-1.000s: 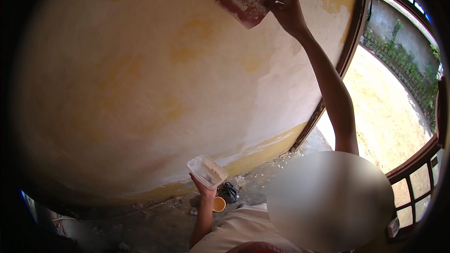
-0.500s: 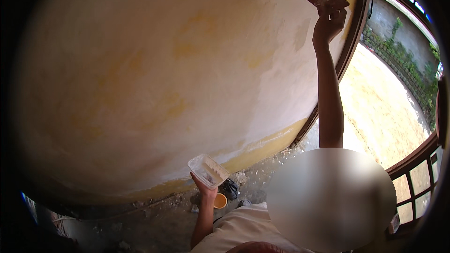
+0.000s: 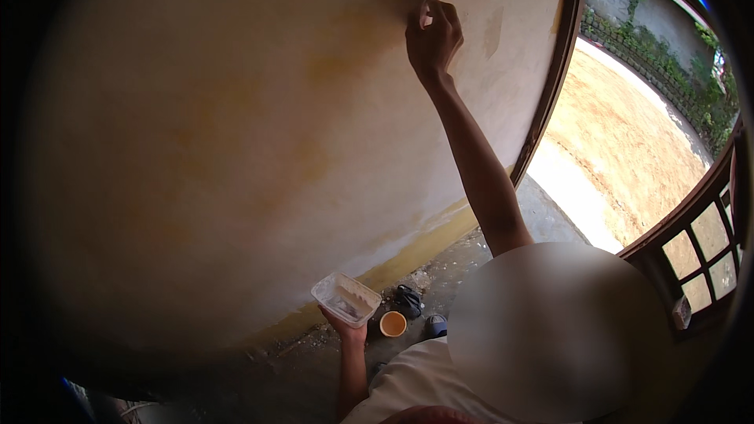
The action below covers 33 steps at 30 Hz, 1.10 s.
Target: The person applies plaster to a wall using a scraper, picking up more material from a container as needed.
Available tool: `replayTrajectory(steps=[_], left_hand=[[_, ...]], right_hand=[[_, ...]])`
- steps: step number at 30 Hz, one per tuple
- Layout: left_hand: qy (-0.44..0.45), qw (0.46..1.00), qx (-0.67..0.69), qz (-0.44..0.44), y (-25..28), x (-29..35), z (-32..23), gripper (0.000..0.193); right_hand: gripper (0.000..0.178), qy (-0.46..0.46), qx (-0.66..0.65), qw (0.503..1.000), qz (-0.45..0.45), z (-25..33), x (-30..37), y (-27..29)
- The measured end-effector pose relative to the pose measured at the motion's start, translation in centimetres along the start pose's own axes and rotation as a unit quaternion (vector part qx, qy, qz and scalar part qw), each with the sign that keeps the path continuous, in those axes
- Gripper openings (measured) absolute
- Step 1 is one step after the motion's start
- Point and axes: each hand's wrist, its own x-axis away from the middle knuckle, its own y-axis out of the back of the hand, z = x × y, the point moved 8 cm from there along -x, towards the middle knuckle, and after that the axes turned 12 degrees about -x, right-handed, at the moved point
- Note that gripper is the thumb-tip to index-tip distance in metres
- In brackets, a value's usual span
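Observation:
My right hand (image 3: 433, 41), arm stretched far up, grips a flat reddish scraper (image 3: 430, 1) smeared with white. The scraper is seen nearly edge-on against the wall (image 3: 259, 118), which is coated in whitish filler with yellow patches showing through. Low down, my left hand (image 3: 347, 330) holds a clear rectangular plastic tub (image 3: 346, 299) from below, its fingers partly hidden under it. Some whitish paste lies inside the tub, and its walls are smeared.
On the floor by the wall's foot stand an orange bucket (image 3: 393, 324) and a black bag (image 3: 407, 301). My shoe (image 3: 437, 326) is beside them. At right are a dark door frame (image 3: 550, 82), a sunlit yard (image 3: 628, 141) and a barred panel (image 3: 707, 255). A blurred patch covers the lower right.
My right hand has swung left across the upper wall with the scraper, which has turned from face-on to nearly edge-on. The view has shifted slightly; my left hand still holds the tub.

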Motion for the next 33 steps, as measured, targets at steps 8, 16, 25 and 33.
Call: replayTrajectory(steps=[8, 16, 25, 33], left_hand=[[0.027, 0.999, 0.026, 0.036, 5.0, -1.8, -0.7, 0.069], [0.023, 0.996, 0.027, 0.080, 7.9, -2.5, -2.5, 0.074], [0.061, 0.998, -0.011, 0.032, 6.7, -3.0, -4.4, 0.073], [0.039, 0.998, -0.009, 0.055, 4.7, -3.6, -6.3, 0.072]], right_hand=[[0.058, 0.249, -0.278, 0.914, 0.158, 21.8, 12.0, -3.8], [0.030, -0.100, -0.027, 0.991, -0.080, -2.4, 0.6, 5.8], [0.045, 0.201, -0.063, 0.977, 0.026, 15.8, 4.0, -6.3], [0.025, 0.108, -0.118, 0.987, 0.026, 12.2, 6.5, 1.4]])
